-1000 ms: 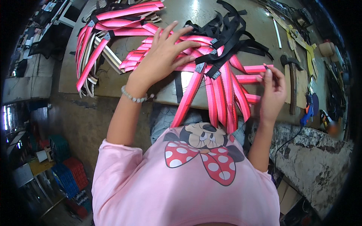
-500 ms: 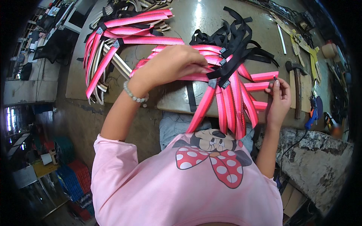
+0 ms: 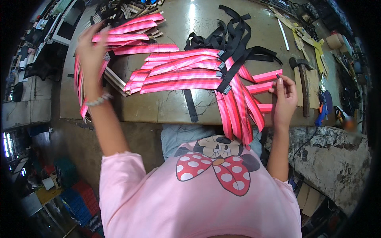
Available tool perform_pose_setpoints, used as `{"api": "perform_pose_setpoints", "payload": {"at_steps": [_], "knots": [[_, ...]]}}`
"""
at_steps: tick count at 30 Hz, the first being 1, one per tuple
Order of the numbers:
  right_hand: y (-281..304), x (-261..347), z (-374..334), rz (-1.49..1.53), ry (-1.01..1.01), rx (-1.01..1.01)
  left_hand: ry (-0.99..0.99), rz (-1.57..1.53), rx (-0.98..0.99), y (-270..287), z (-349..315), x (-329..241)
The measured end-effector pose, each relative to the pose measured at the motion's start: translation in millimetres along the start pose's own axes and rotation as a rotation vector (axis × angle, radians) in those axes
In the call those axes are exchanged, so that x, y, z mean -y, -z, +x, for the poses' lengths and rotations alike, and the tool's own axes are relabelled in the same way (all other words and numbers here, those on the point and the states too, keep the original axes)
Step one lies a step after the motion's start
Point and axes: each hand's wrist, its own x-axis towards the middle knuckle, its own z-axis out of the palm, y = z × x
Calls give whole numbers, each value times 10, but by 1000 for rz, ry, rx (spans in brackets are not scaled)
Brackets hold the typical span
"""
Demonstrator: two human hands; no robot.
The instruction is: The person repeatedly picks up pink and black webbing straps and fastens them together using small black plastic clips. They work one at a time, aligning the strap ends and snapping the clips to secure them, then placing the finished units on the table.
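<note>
Steadily, one pink strap at a time

From where I stand, the left hand (image 3: 89, 55) is over a bundle of pink straps (image 3: 137, 27) at the left of the worktable (image 3: 147, 111). It's blurred, so I can't tell whether its fingers are pinching a strap or only lying across several. I'd take one strap near its end and lift before drawing it away, since tan straps (image 3: 116, 81) lie beneath and could well snag.

Across the middle, a second set of pink straps (image 3: 178, 77) lies fanned and overlapping. Anything added there would sit best flat and untwisted, lined up with its neighbours. A lone black strip (image 3: 190, 106) pokes out below, toward the near edge; I'd slide it aside. Small grey tags (image 3: 226, 89) sit where the straps cross, and looped black straps (image 3: 238, 35) spill away beyond them, so keeping those loops off the tags seems wise.

Further along, several pink lengths (image 3: 234, 115) hang past the near edge, and their weight might drag the set. The right hand (image 3: 285, 95) has thumb and fingers drawn together on a small dark piece (image 3: 278, 75) I can't make out, right by the strap ends. It's well placed to steady them, provided it stays clear of the hammer (image 3: 304, 87) just beside it.
</note>
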Motion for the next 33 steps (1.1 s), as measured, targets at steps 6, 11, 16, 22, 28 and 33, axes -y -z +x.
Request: {"api": "perform_pose_setpoints", "payload": {"at_steps": [6, 11, 16, 22, 28, 33], "knots": [[-11, 25, 93, 15, -76, 12, -447, -303, 311, -1042, -978, -1472], [-230, 541, 67, -205, 228, 20, -141, -152, 291, -868, -1126, -1818], [-432, 1203, -198, -719, 889, 18, -98, -234, 159, -741, -1160, -1855], [-1001, 764, -130, -174, 357, 230, -102, -341, 344, -571, -1091, -1706], [-1105, 209, -163, 76, 62, 305, 180, -586, 733, -637, -950, -1646], [-1122, 244, -177, 124, 13, 272, 128, -515, 608, -785, -935, -1706]]}}
